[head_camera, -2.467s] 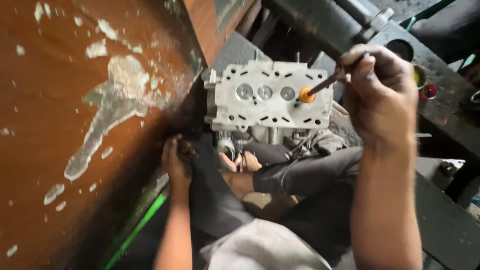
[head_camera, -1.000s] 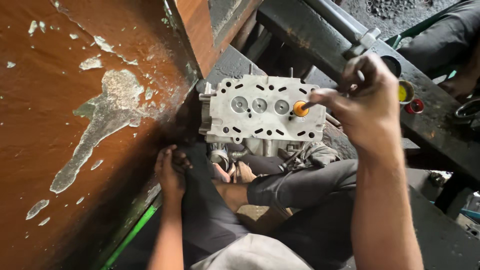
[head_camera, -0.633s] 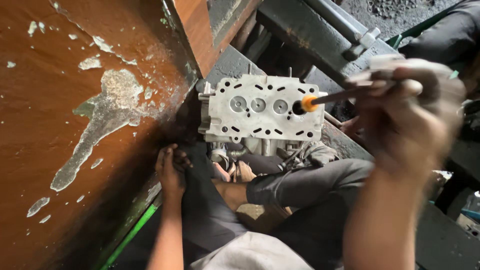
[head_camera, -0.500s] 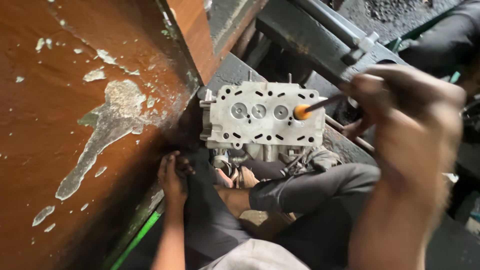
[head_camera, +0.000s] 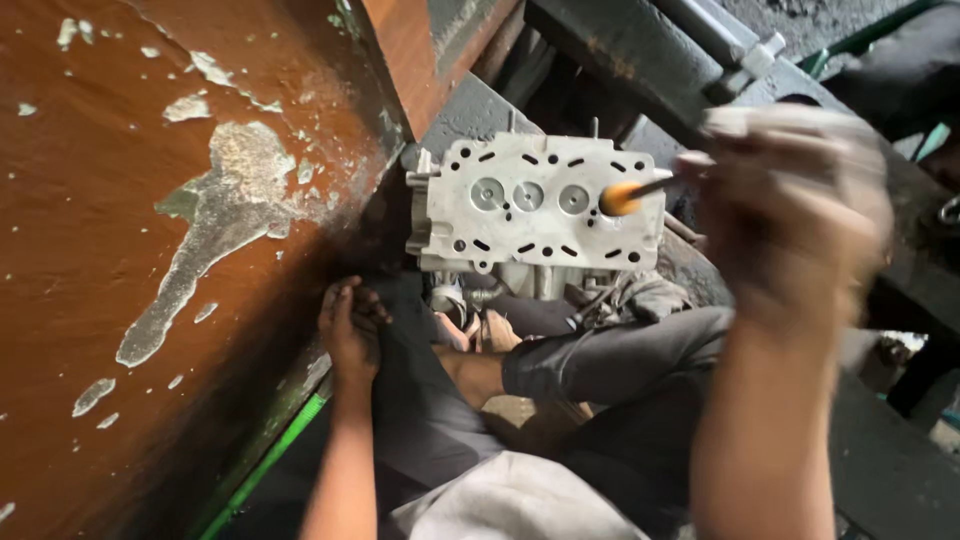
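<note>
The right hand, blurred at the right of the view, was closed around a thin dark tool whose orange tip sat on the rightmost of four round recesses in the pale metal cylinder head. That head stood on edge at the far centre, its flat face toward the camera, just above the person's crossed legs in grey trousers. The left hand lay low at the near left, fingers curled and holding nothing, resting against the dark trouser leg beside a rust-brown panel with patches of flaked pale paint. A green strip ran along the panel's lower edge.
</note>
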